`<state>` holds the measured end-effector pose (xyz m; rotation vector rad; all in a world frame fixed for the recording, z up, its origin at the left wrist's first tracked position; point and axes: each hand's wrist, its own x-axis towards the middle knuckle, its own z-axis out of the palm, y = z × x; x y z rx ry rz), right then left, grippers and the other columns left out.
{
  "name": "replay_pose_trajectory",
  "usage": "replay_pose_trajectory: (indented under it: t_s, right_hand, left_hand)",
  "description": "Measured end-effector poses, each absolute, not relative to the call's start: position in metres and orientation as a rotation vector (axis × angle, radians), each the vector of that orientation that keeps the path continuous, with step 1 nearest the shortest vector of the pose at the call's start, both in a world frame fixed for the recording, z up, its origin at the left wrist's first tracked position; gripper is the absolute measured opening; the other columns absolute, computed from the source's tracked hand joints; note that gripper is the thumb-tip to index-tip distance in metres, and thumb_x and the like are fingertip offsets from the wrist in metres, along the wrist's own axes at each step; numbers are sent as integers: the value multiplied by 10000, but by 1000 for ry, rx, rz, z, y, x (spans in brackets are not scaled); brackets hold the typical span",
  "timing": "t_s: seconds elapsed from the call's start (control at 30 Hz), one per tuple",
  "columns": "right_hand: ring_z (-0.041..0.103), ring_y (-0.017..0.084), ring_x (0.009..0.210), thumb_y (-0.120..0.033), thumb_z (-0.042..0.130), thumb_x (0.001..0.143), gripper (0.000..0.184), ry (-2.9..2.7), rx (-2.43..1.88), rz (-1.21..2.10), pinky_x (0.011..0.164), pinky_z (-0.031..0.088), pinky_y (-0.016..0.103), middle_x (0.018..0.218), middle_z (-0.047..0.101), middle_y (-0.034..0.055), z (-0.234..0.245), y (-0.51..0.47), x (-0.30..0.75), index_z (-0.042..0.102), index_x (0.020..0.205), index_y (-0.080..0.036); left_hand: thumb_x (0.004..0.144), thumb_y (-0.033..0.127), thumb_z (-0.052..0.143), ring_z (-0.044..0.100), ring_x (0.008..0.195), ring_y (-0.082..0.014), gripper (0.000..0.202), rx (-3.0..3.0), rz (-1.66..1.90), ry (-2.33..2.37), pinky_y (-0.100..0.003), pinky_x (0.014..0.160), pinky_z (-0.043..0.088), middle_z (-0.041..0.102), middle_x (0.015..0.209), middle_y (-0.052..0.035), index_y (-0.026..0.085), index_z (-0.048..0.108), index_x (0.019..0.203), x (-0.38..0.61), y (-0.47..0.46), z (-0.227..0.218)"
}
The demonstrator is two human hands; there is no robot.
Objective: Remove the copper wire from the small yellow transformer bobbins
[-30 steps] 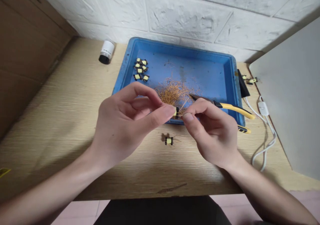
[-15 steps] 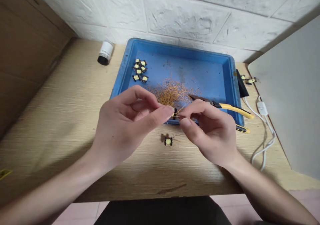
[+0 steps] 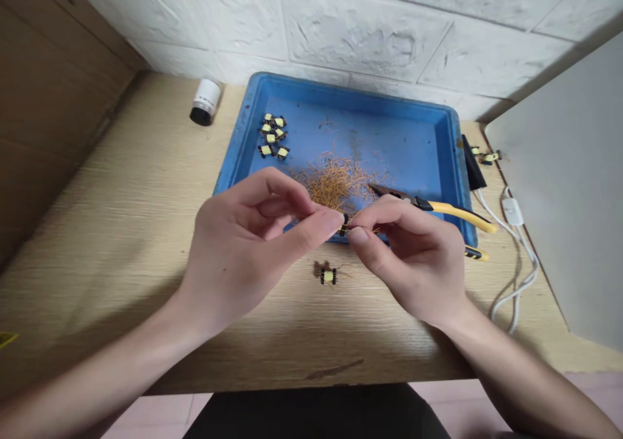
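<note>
My left grip [image 3: 238, 247] pinched shut on a small bobbin [image 3: 345, 225], right grip [image 3: 406, 257] pinched just beside it, over a blue tray [image 3: 235, 140], near copper wire [image 3: 333, 182], pliers [image 3: 452, 209]

You can't read any words, brand or numbers here. The white bottle [image 3: 206, 100] at the upper left of the frame has faint marks on its side, too small to make out. The small coil [image 3: 344, 225] at the middle of the frame, the pliers [image 3: 438, 209] and the cord switch [image 3: 512, 212] at right show nothing legible.
</note>
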<state>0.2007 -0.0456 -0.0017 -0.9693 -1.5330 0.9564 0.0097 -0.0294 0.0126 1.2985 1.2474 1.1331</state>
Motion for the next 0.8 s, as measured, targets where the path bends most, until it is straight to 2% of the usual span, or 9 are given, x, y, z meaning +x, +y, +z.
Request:
replay_pose_trajectory:
  t_s: [0.23,0.4,0.57,0.8]
  right_hand:
    - [586,101,631,-107,748,926,126,-1515,-985,977,557,506,233,728,676,-33,-1,-45,200,711,865,-211]
    - [580,75,619,-55,752,864,163,-1427,-997,1076,543,485,197,725,682,-47,4,-45,199,700,813,-200]
    - [605,77,611,-109,789,869,143,-1326,-1055,1256,536,492,201,703,694,-47,10,-44,200,725,788,-208]
    - [608,83,613,-89,793,855,152,-1323,-1036,1256,541,498,220,714,707,-48,9,-44,201,745,798,-221]
  left_hand:
    - [820,254,911,689,645,-82,230,1296,1128,1251,-189,573,484,778,719,66,250,688,764,10,-31,13]
    - [812,196,893,735,684,-94,197,1304,1123,1191,-164,602,540,801,738,63,254,708,779,13,-29,14]
    - [795,160,883,742,667,-56,183,1377,1174,1149,-87,606,548,805,731,91,263,732,787,12,-28,12]
    - [801,141,884,730,662,-13,196,1400,1168,1149,-13,624,525,806,732,112,251,723,790,12,-29,13]
